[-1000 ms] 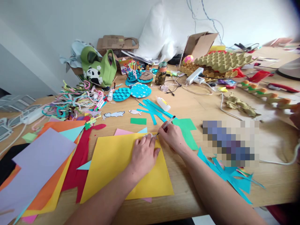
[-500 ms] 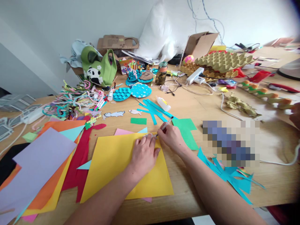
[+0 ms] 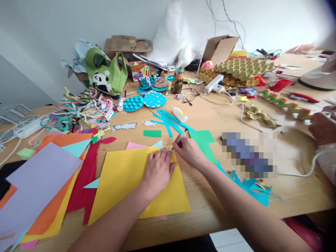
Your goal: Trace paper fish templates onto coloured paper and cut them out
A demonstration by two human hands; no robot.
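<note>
A yellow sheet of paper (image 3: 123, 178) lies on the table in front of me. My left hand (image 3: 159, 169) rests flat on its upper right part, fingers stretched over a small white paper cutout (image 3: 170, 149) at the top edge. Most of that cutout is hidden under the fingertips. My right hand (image 3: 189, 150) pinches a slim pen (image 3: 180, 139), its point down at the cutout's right end. Beyond the sheet lie a green paper strip (image 3: 152, 133), a fish cutout (image 3: 148, 123) and a longer figure cutout (image 3: 125, 126). Green paper (image 3: 203, 141) lies by my right hand.
Purple paper (image 3: 44, 175) tops a stack at left, beside red crepe paper (image 3: 84, 185). A glue bottle (image 3: 180, 114) lies among blue strips (image 3: 168, 122). Pipe cleaners (image 3: 76, 108), a green bag (image 3: 107, 75) and egg trays (image 3: 244, 68) stand behind. Another person's hand (image 3: 324, 124) is at far right.
The view has shifted slightly, so most things sit a little further left. My right hand and pen stay at the cutout. The other person's hand at far right shows more.
</note>
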